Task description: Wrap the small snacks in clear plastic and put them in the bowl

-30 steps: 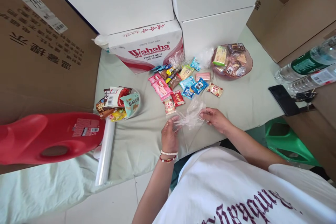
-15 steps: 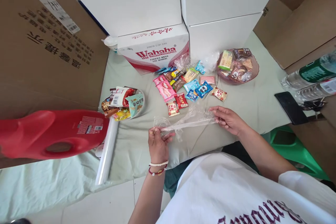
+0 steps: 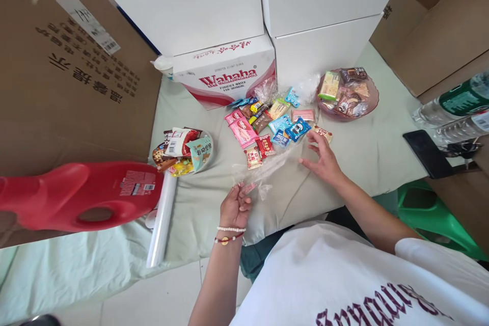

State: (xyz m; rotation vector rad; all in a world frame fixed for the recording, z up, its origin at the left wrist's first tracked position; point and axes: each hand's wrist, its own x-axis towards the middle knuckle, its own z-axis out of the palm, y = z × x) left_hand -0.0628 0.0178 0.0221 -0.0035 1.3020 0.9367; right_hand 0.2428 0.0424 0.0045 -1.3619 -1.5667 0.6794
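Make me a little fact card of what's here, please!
left grip: at the clear plastic; can't tell if holding it
right grip: fingers apart, near the plastic's other end
loose snacks: in front of the Wahaha box
left bowl: snacks
pink bowl: more snacks
far left: red jug, roll
far right: bottles, phone

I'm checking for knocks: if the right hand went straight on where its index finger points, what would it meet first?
Probably the nearest blue packet, just ahead of the right hand; its height is unclear, so it might pass above.
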